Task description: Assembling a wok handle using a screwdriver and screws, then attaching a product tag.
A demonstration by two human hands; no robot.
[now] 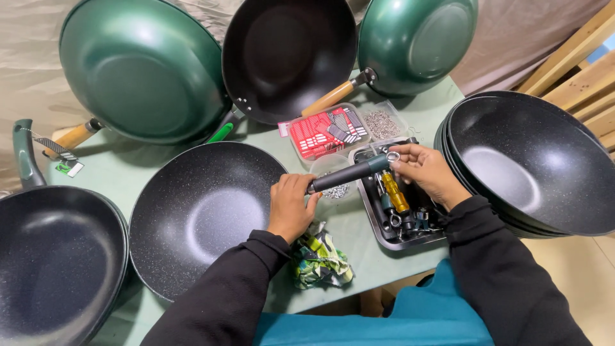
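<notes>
Left hand (291, 204) fingers closed round 1 stiff, light-looking dark pan handle (349, 173) held above the bench (128, 168), right hand (424, 172) fingers pinching its ringed end over the metal tray (370, 214); best gripped mid-shaft.

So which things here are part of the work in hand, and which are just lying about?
In hand:
- left hand gripping the dark handle
- right hand at the handle's ring end
- speckled pan by the left hand
- metal tray of tools
- screw tubs

Lying about:
- green pans at the back
- pan stack, right
- crumpled cloth
</notes>
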